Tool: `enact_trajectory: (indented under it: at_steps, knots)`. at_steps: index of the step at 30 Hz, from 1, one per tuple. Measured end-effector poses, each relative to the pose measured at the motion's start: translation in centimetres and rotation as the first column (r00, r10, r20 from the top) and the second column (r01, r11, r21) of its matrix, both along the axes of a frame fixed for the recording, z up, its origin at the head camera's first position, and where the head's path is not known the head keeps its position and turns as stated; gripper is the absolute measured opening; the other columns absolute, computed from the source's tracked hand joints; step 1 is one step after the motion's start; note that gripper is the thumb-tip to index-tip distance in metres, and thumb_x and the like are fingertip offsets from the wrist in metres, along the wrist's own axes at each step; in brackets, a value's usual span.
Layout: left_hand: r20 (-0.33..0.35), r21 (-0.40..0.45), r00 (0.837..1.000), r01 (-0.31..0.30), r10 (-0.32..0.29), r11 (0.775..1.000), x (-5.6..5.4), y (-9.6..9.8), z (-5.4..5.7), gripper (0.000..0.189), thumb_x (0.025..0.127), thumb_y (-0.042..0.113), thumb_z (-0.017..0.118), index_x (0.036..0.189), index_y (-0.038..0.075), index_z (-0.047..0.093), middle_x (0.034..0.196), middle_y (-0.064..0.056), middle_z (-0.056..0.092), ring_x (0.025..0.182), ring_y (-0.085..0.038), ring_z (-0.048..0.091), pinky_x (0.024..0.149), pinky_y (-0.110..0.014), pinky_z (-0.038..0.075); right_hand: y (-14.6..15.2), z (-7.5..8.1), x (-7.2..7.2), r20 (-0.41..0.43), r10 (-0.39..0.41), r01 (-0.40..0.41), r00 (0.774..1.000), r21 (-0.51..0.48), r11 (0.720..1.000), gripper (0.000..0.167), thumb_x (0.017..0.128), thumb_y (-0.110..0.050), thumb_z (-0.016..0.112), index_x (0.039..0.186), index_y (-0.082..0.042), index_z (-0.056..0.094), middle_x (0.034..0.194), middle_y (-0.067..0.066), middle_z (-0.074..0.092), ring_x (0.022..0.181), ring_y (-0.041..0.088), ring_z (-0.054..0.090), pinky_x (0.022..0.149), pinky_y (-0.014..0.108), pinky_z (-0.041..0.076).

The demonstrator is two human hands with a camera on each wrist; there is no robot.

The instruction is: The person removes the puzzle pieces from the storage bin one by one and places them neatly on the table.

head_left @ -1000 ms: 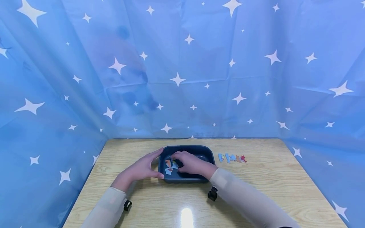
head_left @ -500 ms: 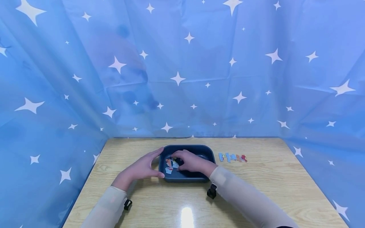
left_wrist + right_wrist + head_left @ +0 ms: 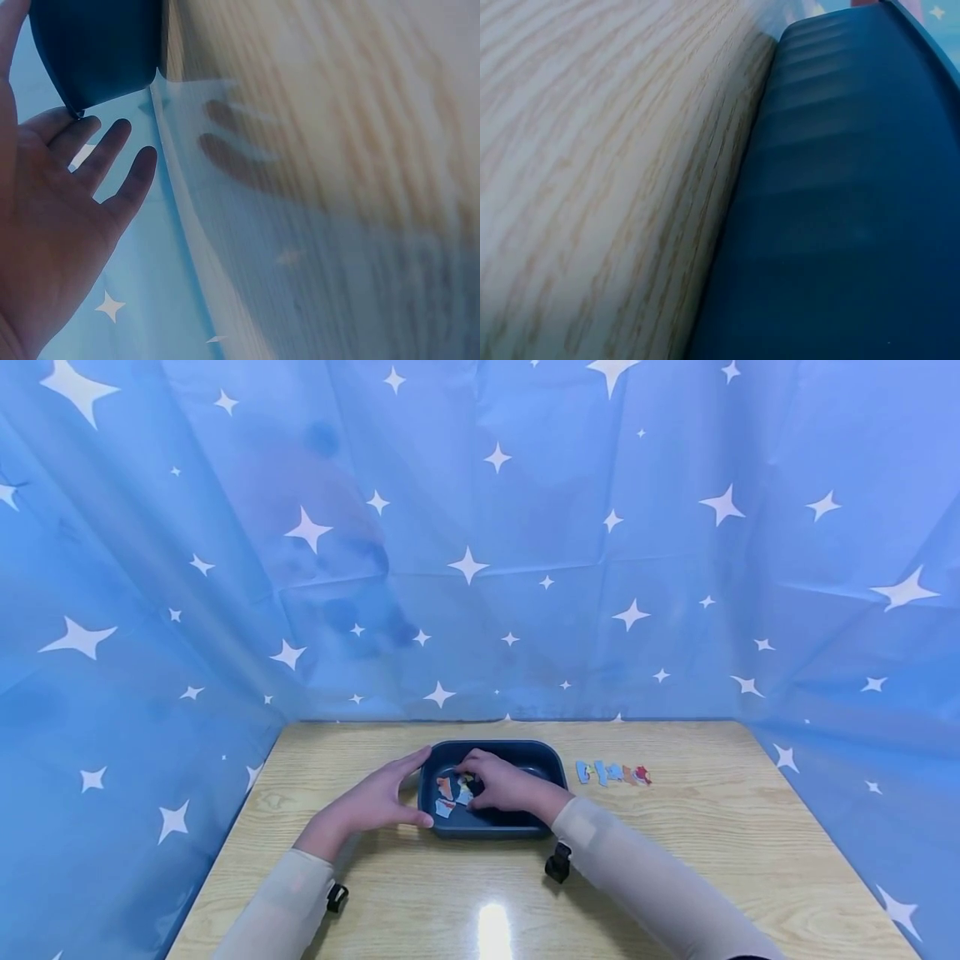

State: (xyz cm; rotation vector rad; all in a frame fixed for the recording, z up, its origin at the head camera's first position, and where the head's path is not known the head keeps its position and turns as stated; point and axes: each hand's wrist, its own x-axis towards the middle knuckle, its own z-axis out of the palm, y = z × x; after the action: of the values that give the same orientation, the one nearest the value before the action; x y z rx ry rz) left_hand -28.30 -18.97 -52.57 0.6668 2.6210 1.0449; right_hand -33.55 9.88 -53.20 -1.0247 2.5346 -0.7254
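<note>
A dark blue plastic tray (image 3: 495, 833) sits on the table with several small puzzle pieces inside its left part. Among these, an orange piece (image 3: 445, 788) and a light blue piece with red (image 3: 444, 808) lie flat. My left hand (image 3: 375, 795) spans the tray's left end, thumb and fingers extended against it; in the left wrist view the fingers (image 3: 133, 176) are spread, with some at the rim. Inside the tray, my right hand (image 3: 506, 789) reaches over a light blue and yellow piece (image 3: 464, 791), thumb and fingers apart beside it. Its fingertips are partly hidden.
Right of the tray, several puzzle pieces (image 3: 615, 772) lie in a row on the wooden table (image 3: 720, 852). A blue star-patterned curtain (image 3: 465, 527) hangs behind the table and at both sides. In the right wrist view, the tray's wall (image 3: 840, 195) hides the right hand's work.
My right hand's fingers have shifted slightly right inside the tray, and more of the light blue and yellow piece shows beside them. The left hand stays at the tray's end.
</note>
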Motion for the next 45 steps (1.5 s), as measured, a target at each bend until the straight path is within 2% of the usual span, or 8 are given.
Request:
enact_trajectory:
  at_steps: [6,10,16,21,35,45]
  knots:
    - [-0.003,-0.002,1.000,-0.003,0.003,1.000,0.0,0.0,-0.1,0.120,0.085,0.054,0.095,0.178,0.025,0.024,0.181,-0.005,0.030,0.165,-0.036,0.031,0.130,-0.061,0.031,0.4,-0.2,0.3,-0.070,0.006,-0.005,0.998,0.016,1.000,0.056,0.093,-0.023,0.092,0.142,-0.002,0.073,0.130,0.006,0.060,0.112,0.018,0.060,0.094,0.036,0.057]
    - [-0.006,0.009,1.000,0.002,-0.002,1.000,0.0,0.0,-0.1,0.121,0.085,0.054,0.095,0.178,0.023,0.025,0.180,-0.007,0.031,0.164,-0.036,0.032,0.130,-0.061,0.032,0.4,0.2,0.7,-0.037,-0.025,0.025,0.999,0.002,1.000,0.051,0.092,-0.022,0.093,0.136,-0.004,0.075,0.127,0.004,0.058,0.108,0.017,0.057,0.091,0.036,0.056]
    - [-0.006,0.020,1.000,0.002,-0.002,1.000,0.0,0.0,0.0,0.122,0.084,0.055,0.096,0.178,0.022,0.025,0.180,-0.007,0.032,0.164,-0.036,0.032,0.130,-0.062,0.032,0.8,0.6,0.9,0.020,-0.065,0.066,0.998,-0.024,0.998,0.050,0.094,-0.020,0.092,0.138,-0.006,0.074,0.132,0.003,0.054,0.110,0.016,0.060,0.095,0.037,0.057]
    - [-0.005,0.014,1.000,-0.002,0.002,1.000,0.0,0.0,0.0,0.121,0.085,0.053,0.096,0.178,0.023,0.025,0.181,-0.006,0.031,0.164,-0.036,0.031,0.130,-0.061,0.031,1.6,1.3,1.4,0.028,-0.089,0.090,0.996,-0.044,0.995,0.052,0.096,-0.022,0.089,0.143,-0.008,0.071,0.139,0.003,0.054,0.118,0.018,0.062,0.103,0.041,0.058]
    - [-0.004,0.021,1.000,-0.010,0.010,1.000,0.0,-0.1,-0.2,0.122,0.084,0.054,0.097,0.178,0.023,0.025,0.181,-0.006,0.030,0.165,-0.036,0.031,0.131,-0.061,0.030,3.9,3.1,2.0,-0.027,-0.115,0.112,0.993,-0.093,0.989,0.057,0.099,-0.023,0.086,0.150,-0.005,0.067,0.150,0.010,0.054,0.129,0.027,0.062,0.106,0.050,0.056]
    - [-0.013,0.008,1.000,-0.003,0.003,1.000,-0.1,-0.1,-0.2,0.123,0.083,0.054,0.097,0.178,0.021,0.025,0.182,-0.005,0.028,0.166,-0.035,0.029,0.131,-0.059,0.030,5.6,3.8,2.3,-0.051,-0.133,0.126,0.990,-0.121,0.985,0.059,0.100,-0.019,0.084,0.153,-0.004,0.063,0.155,0.009,0.053,0.136,0.028,0.060,0.107,0.052,0.056]
